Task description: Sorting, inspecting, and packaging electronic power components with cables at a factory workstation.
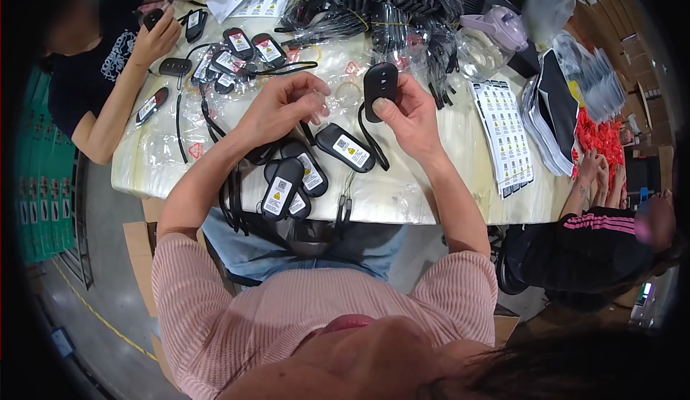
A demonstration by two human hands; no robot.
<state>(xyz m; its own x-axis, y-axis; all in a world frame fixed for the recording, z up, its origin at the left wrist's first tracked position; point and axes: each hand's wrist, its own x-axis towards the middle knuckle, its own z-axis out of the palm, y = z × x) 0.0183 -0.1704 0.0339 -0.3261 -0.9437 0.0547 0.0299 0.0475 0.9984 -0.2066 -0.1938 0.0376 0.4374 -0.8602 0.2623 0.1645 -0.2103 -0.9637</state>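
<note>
My right hand [415,120] grips an upright black handheld remote [378,84] with small white marks on its face. Its black wrist strap [372,138] hangs below. To the left, my left hand [287,109] is curled with thumb and fingers drawn together; whatever they pinch, if anything, cannot be made out. Just below lies a similar black device [345,148] with a white label, its back turned up. Several more labelled devices [282,188] overlap near the table edge, with black straps [231,191] hanging over it.
Labelled devices [237,44] are heaped at the far left, beside a co-worker's hand [158,37] holding one. Bundled black straps in plastic [395,12] fill the back. Sticker sheets [501,134] and a black folder [557,105] lie right. Another person's hands [593,170] touch red material [596,138].
</note>
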